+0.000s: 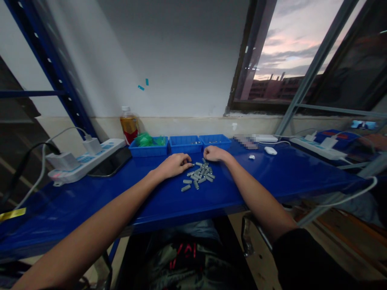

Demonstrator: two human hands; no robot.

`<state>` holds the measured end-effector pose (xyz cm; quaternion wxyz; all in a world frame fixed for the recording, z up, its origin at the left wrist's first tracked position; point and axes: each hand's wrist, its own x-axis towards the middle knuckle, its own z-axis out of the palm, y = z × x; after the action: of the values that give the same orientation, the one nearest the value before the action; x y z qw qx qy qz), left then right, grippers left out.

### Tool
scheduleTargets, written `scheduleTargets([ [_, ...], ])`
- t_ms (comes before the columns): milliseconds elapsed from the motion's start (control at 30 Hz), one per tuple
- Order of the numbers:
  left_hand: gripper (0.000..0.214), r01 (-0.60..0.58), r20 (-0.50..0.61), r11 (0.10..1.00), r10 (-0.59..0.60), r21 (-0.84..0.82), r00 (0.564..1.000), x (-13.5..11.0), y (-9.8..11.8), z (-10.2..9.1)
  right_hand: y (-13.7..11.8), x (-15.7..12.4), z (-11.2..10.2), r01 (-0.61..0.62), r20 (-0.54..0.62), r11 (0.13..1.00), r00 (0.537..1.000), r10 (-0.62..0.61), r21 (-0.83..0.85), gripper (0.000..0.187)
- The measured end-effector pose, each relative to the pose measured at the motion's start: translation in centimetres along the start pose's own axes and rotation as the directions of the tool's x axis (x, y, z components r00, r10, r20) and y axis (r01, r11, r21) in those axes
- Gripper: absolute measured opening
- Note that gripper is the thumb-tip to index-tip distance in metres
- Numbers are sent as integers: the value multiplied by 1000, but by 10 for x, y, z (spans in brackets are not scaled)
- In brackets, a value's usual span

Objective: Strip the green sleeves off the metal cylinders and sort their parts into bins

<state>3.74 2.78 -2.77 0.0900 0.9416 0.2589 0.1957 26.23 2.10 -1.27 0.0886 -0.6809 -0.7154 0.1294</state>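
Small silvery metal cylinders [201, 174] lie in a loose pile on the blue table [229, 189]. At the pile's left edge is my left hand [177, 165], its thumb and fingers pinched together. A tiny bright tip shows at those fingertips, too small to name. My right hand [215, 153] rests behind the pile on its right side, fingers curled inward and closed. Its palm and fingertips are turned away, so whatever it may hold is hidden. Just beyond the hands stand two blue bins, the middle bin [181, 149] and the right bin [222, 144], with small pieces inside.
Green plastic [144, 139] fills part of the left blue bin [148, 151]. Behind it stands a drink bottle [129, 127]. At left lie a power strip [72, 167] and a dark phone [110, 163]. A white earbud case [270, 150] and another power strip [320, 148] are at right.
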Motion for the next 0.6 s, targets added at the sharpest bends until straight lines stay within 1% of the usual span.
scheduleTargets([
  [67,28,0,-5,1000,0,-2,1000,0,2,1,-3,0,4,20,-37,1000,999,-20,-6,21],
  [167,29,2,-14,1000,-2,-21,1000,0,2,2,-5,1,9,46,-91,999,995,-47,-13,32],
  [267,29,21,-20,998,-22,-53,1000,1,-4,2,-7,1,13,78,-138,997,987,-78,-2,36],
  [333,28,62,-39,996,-65,-66,997,2,-10,2,-7,2,14,94,-171,995,981,-87,30,38],
  [467,29,140,-73,988,-144,-65,987,1,-22,0,-5,5,18,72,-206,991,977,-49,109,37],
  [600,29,159,-71,986,-163,-56,984,0,-24,0,-3,5,17,64,-202,990,979,-38,124,31],
])
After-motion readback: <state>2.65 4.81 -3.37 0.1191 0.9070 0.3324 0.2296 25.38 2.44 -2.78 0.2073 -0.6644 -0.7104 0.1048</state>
